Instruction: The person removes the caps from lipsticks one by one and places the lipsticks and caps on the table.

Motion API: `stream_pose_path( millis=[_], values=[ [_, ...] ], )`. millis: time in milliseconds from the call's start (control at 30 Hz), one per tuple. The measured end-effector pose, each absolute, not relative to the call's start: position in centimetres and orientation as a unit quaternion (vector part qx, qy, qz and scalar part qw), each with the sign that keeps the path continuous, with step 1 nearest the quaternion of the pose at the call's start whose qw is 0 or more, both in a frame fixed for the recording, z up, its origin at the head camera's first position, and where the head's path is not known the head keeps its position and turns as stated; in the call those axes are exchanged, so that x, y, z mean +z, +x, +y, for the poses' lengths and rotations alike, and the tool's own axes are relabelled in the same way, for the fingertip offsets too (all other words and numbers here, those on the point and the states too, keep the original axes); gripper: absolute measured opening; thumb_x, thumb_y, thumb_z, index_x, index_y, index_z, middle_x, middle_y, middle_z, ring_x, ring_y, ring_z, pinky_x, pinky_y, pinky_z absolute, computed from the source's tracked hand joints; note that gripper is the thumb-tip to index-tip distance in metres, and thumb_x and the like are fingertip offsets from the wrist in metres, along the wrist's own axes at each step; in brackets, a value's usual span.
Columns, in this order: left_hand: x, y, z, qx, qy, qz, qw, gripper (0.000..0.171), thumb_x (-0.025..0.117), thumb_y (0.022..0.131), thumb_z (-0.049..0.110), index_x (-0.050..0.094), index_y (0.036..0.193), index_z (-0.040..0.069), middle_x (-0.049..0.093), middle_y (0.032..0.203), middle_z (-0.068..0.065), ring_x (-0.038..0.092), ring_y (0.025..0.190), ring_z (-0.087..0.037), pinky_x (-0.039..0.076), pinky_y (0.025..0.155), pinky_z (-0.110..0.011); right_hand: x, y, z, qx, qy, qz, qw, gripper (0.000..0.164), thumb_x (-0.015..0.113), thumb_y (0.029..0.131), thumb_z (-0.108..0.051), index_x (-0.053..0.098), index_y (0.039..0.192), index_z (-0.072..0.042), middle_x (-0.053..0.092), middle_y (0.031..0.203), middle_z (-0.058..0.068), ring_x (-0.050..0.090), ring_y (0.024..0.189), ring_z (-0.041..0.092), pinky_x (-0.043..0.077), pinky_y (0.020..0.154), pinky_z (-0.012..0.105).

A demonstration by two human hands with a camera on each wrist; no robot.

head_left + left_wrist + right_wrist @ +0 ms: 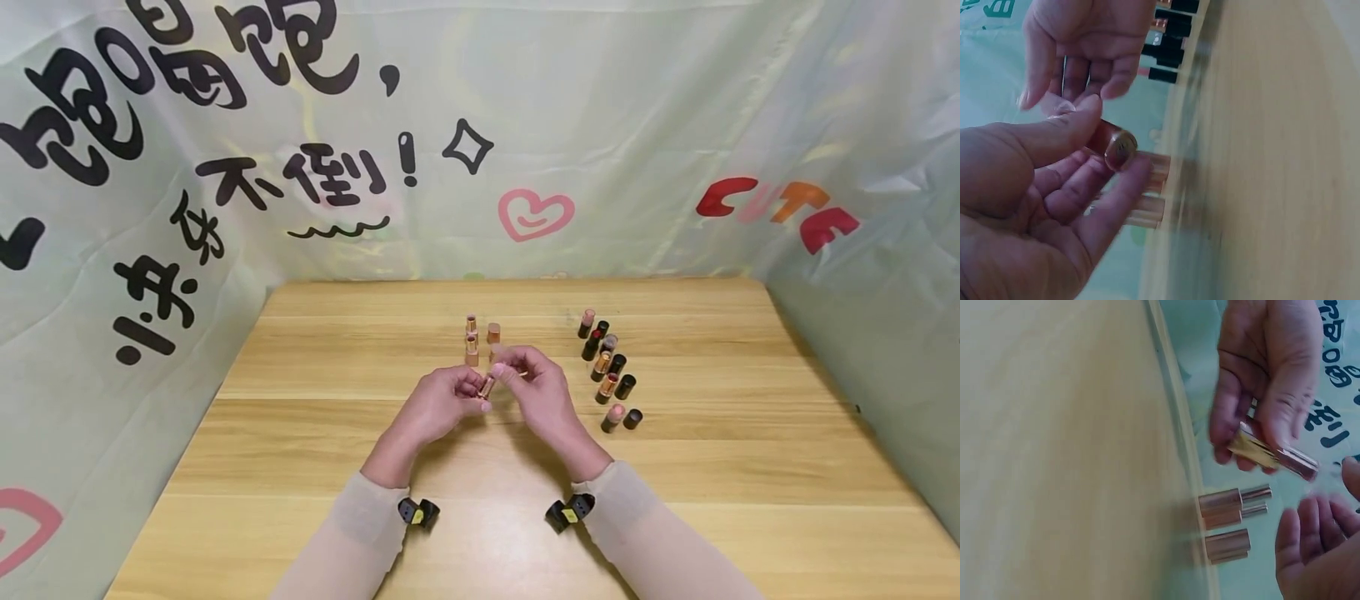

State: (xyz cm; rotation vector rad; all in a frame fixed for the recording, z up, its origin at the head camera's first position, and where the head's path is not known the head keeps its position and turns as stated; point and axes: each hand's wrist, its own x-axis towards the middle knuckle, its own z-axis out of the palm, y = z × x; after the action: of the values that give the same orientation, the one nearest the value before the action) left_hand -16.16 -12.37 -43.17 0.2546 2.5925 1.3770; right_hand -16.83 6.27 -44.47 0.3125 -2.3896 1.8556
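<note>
In the head view my left hand (446, 402) grips a shiny rose-gold lipstick (487, 387) over the table. Its thumb and fingers hold the tube's sides, and the left wrist view shows the round base of the lipstick (1121, 149). A pale, translucent part sticks out at the far end, too blurred to make out well. My right hand (542, 390) hovers close to that end, thumb and fingers apart, gripping nothing visible. The right wrist view shows the holding left hand (1272, 375) above and the right hand (1316, 550) with spread fingers below.
Behind the hands stand uncapped rose-gold lipsticks (471, 352) and a matching cap (493, 332); another cap is partly hidden by the right hand. To the right, several black-based lipsticks (608, 386) stand in a row beside black caps (626, 385). A printed cloth (637, 167) encloses the wooden table (337, 358).
</note>
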Motion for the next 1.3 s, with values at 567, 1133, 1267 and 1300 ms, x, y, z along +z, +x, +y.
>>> stream_pose_path(
  millis=[567, 1133, 1267, 1300],
  values=[
    [-44.7, -17.4, -12.6, 0.444, -0.003, 0.896, 0.012, 0.024, 0.082, 0.077, 0.012, 0.070, 0.098, 0.016, 0.067, 0.085, 0.002, 0.060, 0.082, -0.015, 0.051, 0.076, -0.033, -45.7, -17.8, 7.4, 0.392, 0.076, -0.917, 0.014, 0.017, 0.076, 0.085, -0.023, 0.073, 0.101, -0.019, 0.071, 0.090, -0.004, 0.063, 0.082, 0.014, 0.052, 0.079, 0.036],
    [-45.3, -17.6, -12.4, 0.420, 0.012, 0.907, 0.037, 0.023, 0.081, 0.078, 0.013, 0.068, 0.097, 0.015, 0.066, 0.085, 0.002, 0.060, 0.080, -0.014, 0.049, 0.073, -0.030, -46.1, -17.9, 6.9, 0.361, 0.087, -0.929, 0.010, 0.024, 0.075, 0.085, -0.022, 0.072, 0.108, -0.016, 0.072, 0.092, -0.002, 0.065, 0.085, 0.016, 0.053, 0.080, 0.037],
    [-45.4, -17.6, -12.4, 0.416, 0.015, 0.908, 0.039, 0.023, 0.081, 0.079, 0.014, 0.068, 0.098, 0.016, 0.066, 0.085, 0.003, 0.060, 0.080, -0.013, 0.049, 0.072, -0.030, -46.0, -17.9, 6.8, 0.360, 0.087, -0.929, 0.008, 0.024, 0.076, 0.085, -0.022, 0.072, 0.108, -0.016, 0.072, 0.092, -0.002, 0.064, 0.084, 0.016, 0.053, 0.080, 0.036],
    [-45.4, -17.5, -12.4, 0.415, 0.015, 0.909, 0.040, 0.024, 0.081, 0.079, 0.014, 0.068, 0.098, 0.016, 0.066, 0.085, 0.003, 0.060, 0.080, -0.013, 0.049, 0.072, -0.030, -46.0, -17.9, 6.8, 0.361, 0.087, -0.929, 0.007, 0.024, 0.075, 0.085, -0.022, 0.072, 0.108, -0.015, 0.072, 0.091, -0.002, 0.064, 0.083, 0.015, 0.053, 0.079, 0.036]
  ],
)
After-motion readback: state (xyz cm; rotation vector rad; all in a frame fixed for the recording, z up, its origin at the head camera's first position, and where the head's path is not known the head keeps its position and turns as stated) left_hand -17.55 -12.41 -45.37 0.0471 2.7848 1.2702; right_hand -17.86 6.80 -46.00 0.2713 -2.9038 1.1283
